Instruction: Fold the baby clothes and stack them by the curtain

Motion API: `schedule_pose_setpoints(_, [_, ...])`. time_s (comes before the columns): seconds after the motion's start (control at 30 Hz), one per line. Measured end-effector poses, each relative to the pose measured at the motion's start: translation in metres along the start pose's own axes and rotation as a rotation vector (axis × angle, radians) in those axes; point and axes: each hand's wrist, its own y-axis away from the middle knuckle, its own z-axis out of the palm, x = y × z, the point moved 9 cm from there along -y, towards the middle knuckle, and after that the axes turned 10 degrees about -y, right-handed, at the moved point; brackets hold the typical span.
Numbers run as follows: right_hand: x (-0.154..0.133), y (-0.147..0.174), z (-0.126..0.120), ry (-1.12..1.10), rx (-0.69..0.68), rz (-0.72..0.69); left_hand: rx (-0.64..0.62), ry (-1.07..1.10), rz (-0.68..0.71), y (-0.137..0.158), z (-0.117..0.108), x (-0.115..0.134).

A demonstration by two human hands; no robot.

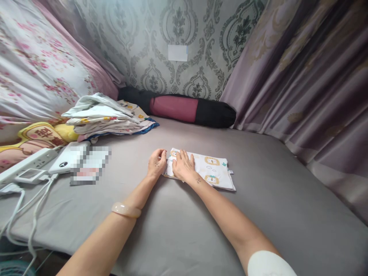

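Observation:
A small folded cloth (215, 168), white with yellow lion-like prints and green leaf marks, lies flat on the grey bed sheet. A little tag pokes out at its right edge. My right hand (184, 165) rests palm down on the cloth's left part, fingers stretched out and lightly spread. Right at the cloth's left edge is my left hand (157, 163), its fingers curled in and closed. Whether those fingertips pinch the cloth's edge is hidden. A pale bangle (126, 210) circles my left forearm.
Folded clothes (106, 115) are piled at the back left. A black and maroon bolster (175, 108) lies along the wall. On the left are a power strip (31, 163), a white power bank (67, 157), cables and a blurred flat item (92, 165). Curtains (287, 88) hang at both sides.

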Motion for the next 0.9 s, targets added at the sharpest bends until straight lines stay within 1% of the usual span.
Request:
schedule_pose_setpoints(0.1, [-0.015,-0.005,0.003,-0.022,0.027,-0.065,0.007,0.004,0.000,0.000,-0.002,0.000])
schedule_pose_setpoints(0.2, [-0.024,-0.008,0.012,-0.040,0.007,-0.086,0.009,0.011,-0.008,0.000,-0.003,0.000])
schedule_pose_setpoints(0.4, [-0.026,-0.007,0.018,-0.047,0.025,-0.100,0.006,0.004,-0.018,-0.001,-0.001,-0.002])
schedule_pose_setpoints(0.57, [-0.025,-0.007,0.013,-0.098,-0.001,-0.082,-0.012,0.002,0.010,0.000,0.000,-0.001])
schedule_pose_setpoints(0.67, [-0.015,-0.004,0.001,-0.123,0.021,-0.049,-0.034,-0.030,0.080,0.002,0.002,0.006])
schedule_pose_setpoints(0.77, [0.000,0.003,-0.010,-0.089,0.044,-0.023,-0.087,-0.075,0.224,0.006,0.008,0.021])
schedule_pose_setpoints(0.83, [0.008,0.008,-0.010,-0.062,0.023,-0.015,-0.135,-0.118,0.310,0.011,0.014,0.029])
schedule_pose_setpoints(0.9, [0.015,0.011,-0.007,-0.041,0.000,-0.006,-0.175,-0.174,0.359,0.015,0.019,0.034])
